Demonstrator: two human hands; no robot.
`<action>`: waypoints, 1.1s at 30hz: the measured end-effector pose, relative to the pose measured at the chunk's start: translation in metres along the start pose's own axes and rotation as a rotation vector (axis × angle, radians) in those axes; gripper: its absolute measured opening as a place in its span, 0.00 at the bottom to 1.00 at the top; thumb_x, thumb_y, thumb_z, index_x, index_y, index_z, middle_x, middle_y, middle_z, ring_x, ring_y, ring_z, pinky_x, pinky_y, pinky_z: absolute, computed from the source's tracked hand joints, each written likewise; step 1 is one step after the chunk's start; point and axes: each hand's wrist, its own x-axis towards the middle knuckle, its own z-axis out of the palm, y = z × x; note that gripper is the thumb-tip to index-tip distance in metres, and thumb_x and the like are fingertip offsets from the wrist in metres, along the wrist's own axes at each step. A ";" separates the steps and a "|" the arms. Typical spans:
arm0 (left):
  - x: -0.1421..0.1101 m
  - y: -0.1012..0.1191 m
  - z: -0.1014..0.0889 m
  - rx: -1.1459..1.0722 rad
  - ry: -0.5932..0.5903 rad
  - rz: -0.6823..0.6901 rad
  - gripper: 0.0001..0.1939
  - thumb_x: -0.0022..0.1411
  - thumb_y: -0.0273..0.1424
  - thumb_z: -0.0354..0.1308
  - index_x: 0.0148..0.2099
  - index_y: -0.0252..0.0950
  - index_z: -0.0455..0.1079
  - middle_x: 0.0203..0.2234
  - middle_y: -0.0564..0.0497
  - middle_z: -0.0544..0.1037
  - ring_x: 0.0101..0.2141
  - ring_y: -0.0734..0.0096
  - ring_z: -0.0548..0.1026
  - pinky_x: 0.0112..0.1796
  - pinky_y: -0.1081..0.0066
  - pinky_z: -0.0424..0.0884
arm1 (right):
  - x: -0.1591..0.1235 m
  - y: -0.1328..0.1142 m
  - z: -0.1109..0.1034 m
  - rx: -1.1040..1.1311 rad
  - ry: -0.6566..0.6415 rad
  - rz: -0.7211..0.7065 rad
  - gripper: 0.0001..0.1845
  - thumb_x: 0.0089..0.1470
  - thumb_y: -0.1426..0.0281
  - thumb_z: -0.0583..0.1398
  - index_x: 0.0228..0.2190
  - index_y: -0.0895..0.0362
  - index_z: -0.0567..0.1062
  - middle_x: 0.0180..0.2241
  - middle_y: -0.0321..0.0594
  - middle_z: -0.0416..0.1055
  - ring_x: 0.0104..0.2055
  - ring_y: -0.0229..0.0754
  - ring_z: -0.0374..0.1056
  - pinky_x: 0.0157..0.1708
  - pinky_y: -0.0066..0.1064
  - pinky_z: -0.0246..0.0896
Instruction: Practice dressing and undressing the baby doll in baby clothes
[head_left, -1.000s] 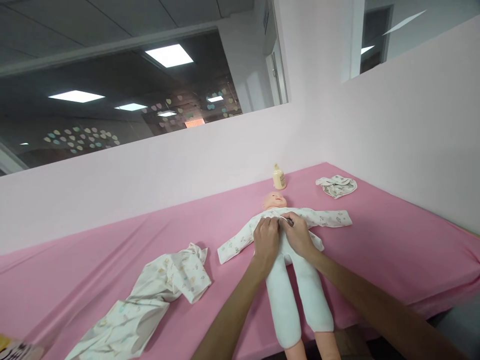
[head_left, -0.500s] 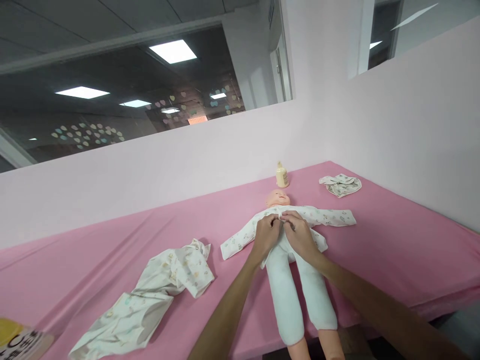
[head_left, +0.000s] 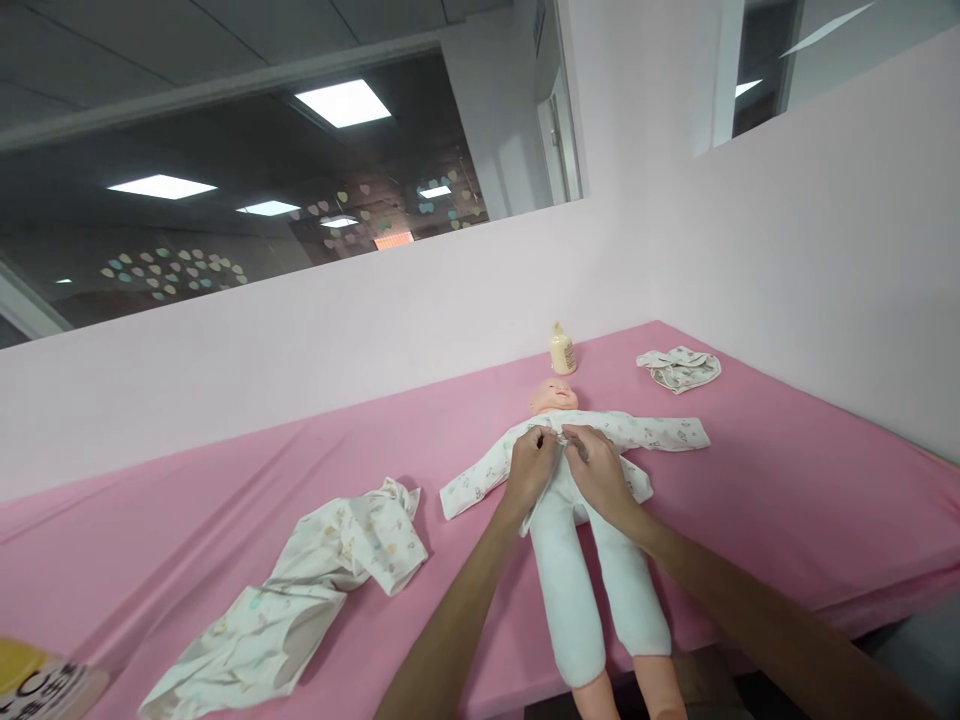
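A baby doll (head_left: 556, 394) lies on its back on the pink-covered table, its head toward the wall and its feet at the near edge. It wears a white printed long-sleeved baby shirt (head_left: 660, 433), sleeves spread to both sides, and pale white trousers (head_left: 566, 590). At the front of the shirt, on the doll's chest, my left hand (head_left: 532, 465) pinches the fabric. Right beside it my right hand (head_left: 596, 470) also has its fingers closed on the shirt front. My fingers hide the exact spot of cloth between them.
A crumpled white printed garment (head_left: 300, 590) lies to the left. Behind the doll's head stands a cream pump bottle (head_left: 562, 352). A folded printed cloth (head_left: 680, 370) rests at the back right. A yellow-capped container (head_left: 45, 680) shows at the lower left corner. Walls (head_left: 375, 340) border the table (head_left: 787, 480).
My hands stay at the shirt front; the fingers have shifted slightly, and the bit of white cloth raised between them sits lower. The doll and other things keep their places.
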 end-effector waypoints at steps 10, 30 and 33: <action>-0.017 0.019 -0.017 0.173 -0.108 -0.036 0.10 0.59 0.36 0.49 0.32 0.35 0.66 0.29 0.52 0.72 0.32 0.70 0.68 0.36 0.70 0.62 | -0.014 0.010 -0.008 -0.212 0.028 -0.112 0.17 0.53 0.74 0.53 0.44 0.57 0.73 0.43 0.43 0.72 0.47 0.47 0.65 0.49 0.40 0.60; -0.073 0.006 -0.017 0.453 0.007 0.027 0.15 0.67 0.37 0.44 0.45 0.36 0.69 0.39 0.48 0.77 0.39 0.63 0.73 0.39 0.65 0.65 | -0.040 0.011 -0.018 -0.305 0.115 -0.240 0.06 0.52 0.77 0.51 0.26 0.56 0.64 0.28 0.38 0.67 0.35 0.43 0.61 0.37 0.34 0.55; -0.071 0.006 -0.017 0.450 0.009 0.010 0.16 0.68 0.37 0.44 0.45 0.36 0.70 0.40 0.47 0.78 0.40 0.62 0.73 0.40 0.65 0.65 | -0.042 0.010 -0.018 -0.218 0.123 -0.155 0.05 0.54 0.75 0.51 0.28 0.56 0.65 0.29 0.38 0.68 0.35 0.43 0.63 0.35 0.33 0.56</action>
